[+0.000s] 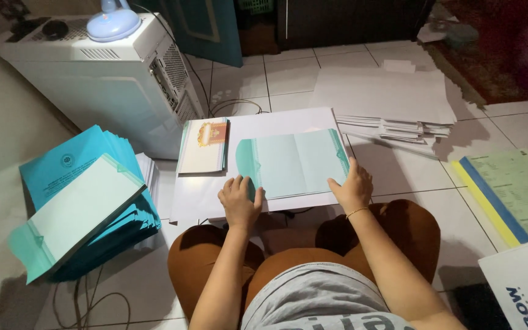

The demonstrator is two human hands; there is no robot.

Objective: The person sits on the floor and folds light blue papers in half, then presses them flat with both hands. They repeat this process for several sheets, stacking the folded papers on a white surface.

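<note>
An opened pale teal cover sheet (291,162) lies flat on a white board (276,122) in front of my crossed legs. My left hand (239,201) presses its fingers on the cover's near left corner. My right hand (352,186), a thin bracelet on the wrist, grips the cover's near right edge. A thin white booklet (204,146) with a red and gold emblem rests on the board to the left of the cover, apart from both hands.
A stack of teal covers (80,201) is piled on the floor at left, beside a white computer case (99,79) with a blue lamp (113,21). White paper stacks (392,101) lie behind the board. Green, blue and yellow sheets (502,192) and a white box (520,287) sit at right.
</note>
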